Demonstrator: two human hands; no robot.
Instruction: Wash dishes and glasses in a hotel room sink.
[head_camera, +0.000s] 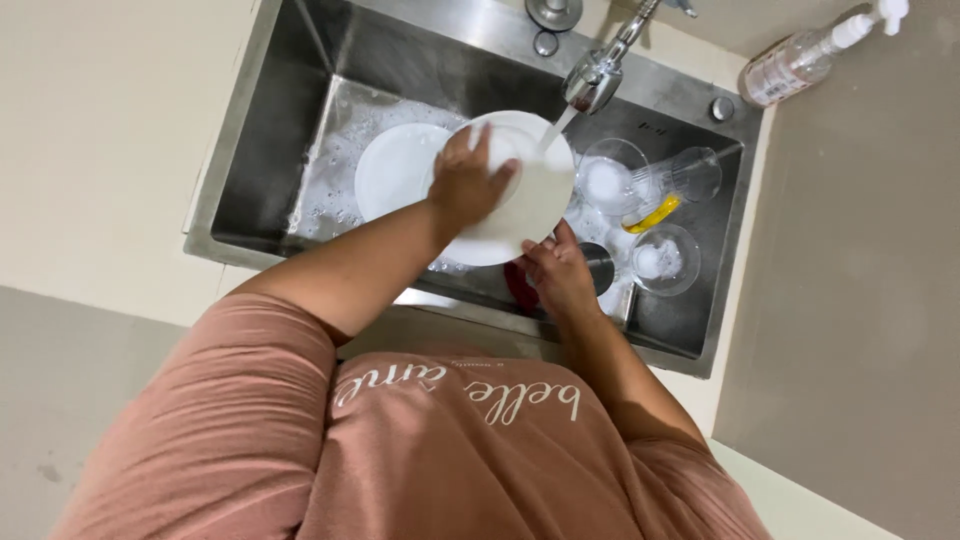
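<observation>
Steel sink (270, 150): our left hand (468, 185) rubs the white plate (535, 195), right hand's (558, 275) fingers gripping its rim; we keep it tilted under the stream (556, 128).

left hand (468, 185) flat, fingers spread, right hand (558, 272) curled, gripping

Glass bowls (640, 215) crowd the sink's (270, 130) right; left end freer.
</observation>
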